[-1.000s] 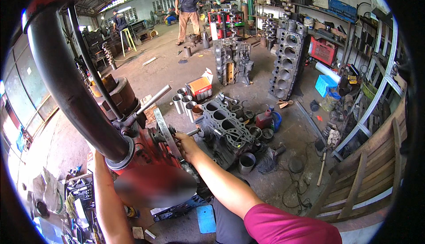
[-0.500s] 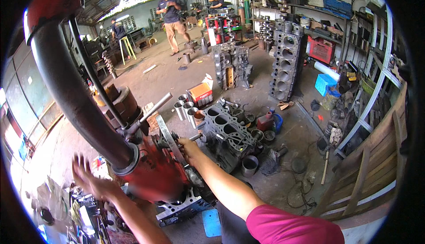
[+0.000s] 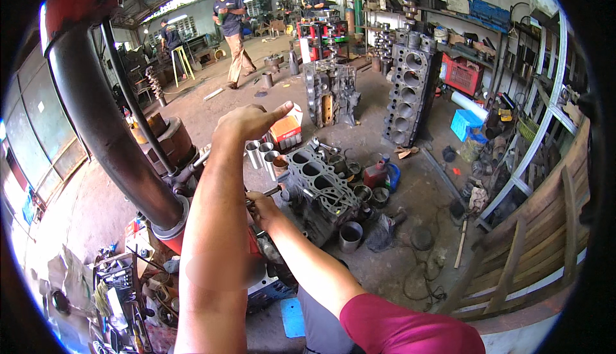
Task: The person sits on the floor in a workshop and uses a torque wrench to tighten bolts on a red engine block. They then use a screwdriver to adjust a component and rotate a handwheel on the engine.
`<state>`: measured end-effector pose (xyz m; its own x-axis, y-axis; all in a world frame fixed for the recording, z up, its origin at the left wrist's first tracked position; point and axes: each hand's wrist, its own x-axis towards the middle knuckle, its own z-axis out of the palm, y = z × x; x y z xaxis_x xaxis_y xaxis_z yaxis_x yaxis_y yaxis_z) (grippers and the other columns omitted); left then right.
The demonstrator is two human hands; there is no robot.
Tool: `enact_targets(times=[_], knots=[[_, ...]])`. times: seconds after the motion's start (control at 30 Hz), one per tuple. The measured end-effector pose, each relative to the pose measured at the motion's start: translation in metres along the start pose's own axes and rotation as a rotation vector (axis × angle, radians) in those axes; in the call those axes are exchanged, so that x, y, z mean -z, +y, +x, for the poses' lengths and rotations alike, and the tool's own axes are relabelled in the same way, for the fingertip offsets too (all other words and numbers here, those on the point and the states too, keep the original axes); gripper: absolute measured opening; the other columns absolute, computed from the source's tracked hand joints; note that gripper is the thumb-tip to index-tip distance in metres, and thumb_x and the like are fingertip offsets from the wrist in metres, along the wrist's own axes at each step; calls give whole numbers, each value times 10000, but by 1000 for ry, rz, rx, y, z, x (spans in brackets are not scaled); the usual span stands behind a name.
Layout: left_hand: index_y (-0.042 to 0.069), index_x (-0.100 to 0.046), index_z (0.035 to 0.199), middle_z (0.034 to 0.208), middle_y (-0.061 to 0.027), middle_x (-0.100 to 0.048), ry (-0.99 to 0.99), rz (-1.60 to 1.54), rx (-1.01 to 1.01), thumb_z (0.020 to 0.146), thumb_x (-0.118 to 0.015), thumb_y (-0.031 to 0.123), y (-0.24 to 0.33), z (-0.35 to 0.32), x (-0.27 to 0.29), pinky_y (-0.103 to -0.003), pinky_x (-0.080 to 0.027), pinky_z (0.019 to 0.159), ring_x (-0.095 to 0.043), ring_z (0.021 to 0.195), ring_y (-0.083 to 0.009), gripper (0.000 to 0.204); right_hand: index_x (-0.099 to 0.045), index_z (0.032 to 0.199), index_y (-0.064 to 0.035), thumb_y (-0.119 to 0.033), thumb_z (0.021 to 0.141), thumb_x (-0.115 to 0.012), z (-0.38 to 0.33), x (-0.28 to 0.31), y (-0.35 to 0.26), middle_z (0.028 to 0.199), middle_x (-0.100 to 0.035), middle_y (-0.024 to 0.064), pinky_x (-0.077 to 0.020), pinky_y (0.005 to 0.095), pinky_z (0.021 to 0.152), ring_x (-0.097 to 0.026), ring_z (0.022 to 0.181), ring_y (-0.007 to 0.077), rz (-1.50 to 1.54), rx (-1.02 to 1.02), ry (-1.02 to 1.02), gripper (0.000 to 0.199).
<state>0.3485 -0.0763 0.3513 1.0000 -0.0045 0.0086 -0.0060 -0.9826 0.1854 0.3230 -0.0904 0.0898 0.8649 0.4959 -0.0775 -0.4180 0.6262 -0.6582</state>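
My left hand (image 3: 252, 123) is lifted in front of me, empty, its thumb stretched out to the right. The left forearm crosses over the red machine (image 3: 169, 243) and hides much of it. My right hand (image 3: 262, 210) is closed round a dark crank handle (image 3: 273, 191) on that machine's far right side. A thick dark column (image 3: 112, 123) rises from the machine toward the upper left. Under it, an engine block (image 3: 273, 292) shows in part. Just beyond my right hand lies another engine block (image 3: 301, 161) with a gasket (image 3: 335, 195) on top.
Several silver cylinder sleeves (image 3: 253, 155) stand beside an orange and white box (image 3: 286, 137). Two upright engine blocks (image 3: 330, 97) (image 3: 405, 94) are farther back. Tools crowd a rack (image 3: 119, 274) at lower left. A wooden slatted frame (image 3: 539, 245) borders the right. A person (image 3: 231, 23) walks behind.
My left hand has swung from the lower left up and across the machine, toward the middle. The right hand keeps hold of the handle, slightly farther left. The walking person has shifted left.
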Motion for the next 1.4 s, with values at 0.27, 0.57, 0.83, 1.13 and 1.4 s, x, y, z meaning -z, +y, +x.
enact_targets(times=[0.27, 0.57, 0.83, 1.13, 1.4], knots=[[56, -660, 1265, 1289, -219, -629, 191, -116, -84, 854, -370, 837, -10, 6, -3, -476, -433, 1045, -559, 1253, -392, 929, -678, 864, -80, -166, 864, -637, -3, -2, -8, 767, -665, 18, -450, 236, 559, -602, 630, 111, 85, -28, -119, 95], [20, -627, 965, 904, -144, -667, 900, -735, -775, 796, -705, 68, -15, -260, -193, -434, -510, 735, -650, 800, -312, 192, -597, 1189, 26, -549, 878, -701, 17, 14, -7, 862, -677, 62, -499, 327, 701, -610, 761, 148, -249, 18, 388, 661], [-19, -589, 1298, 1290, -286, -603, -639, -316, 447, 862, -692, 518, -165, -383, -491, -445, -513, 973, -624, 1150, -406, 699, -649, 1003, 16, -208, 944, -676, -19, 12, -64, 823, -676, 67, -526, 273, 573, -654, 690, 133, -504, 778, 103, 233], [21, -477, 1406, 1473, -164, -367, -483, -173, 849, 683, -761, 699, -108, -351, -594, -433, -472, 1033, -444, 1329, -337, 1031, -680, 976, 68, -378, 922, -644, -21, -25, -54, 899, -722, 200, -520, 372, 790, -691, 822, 266, -784, 637, 1, 451], [86, -530, 1241, 1141, -220, -647, -311, -419, 994, 839, -713, 291, -96, -330, -589, -515, -540, 841, -674, 973, -444, 487, -655, 988, 64, -435, 1013, -441, -3, -26, -45, 903, -692, 252, -474, 415, 842, -648, 853, 304, -868, 624, -6, 543]])
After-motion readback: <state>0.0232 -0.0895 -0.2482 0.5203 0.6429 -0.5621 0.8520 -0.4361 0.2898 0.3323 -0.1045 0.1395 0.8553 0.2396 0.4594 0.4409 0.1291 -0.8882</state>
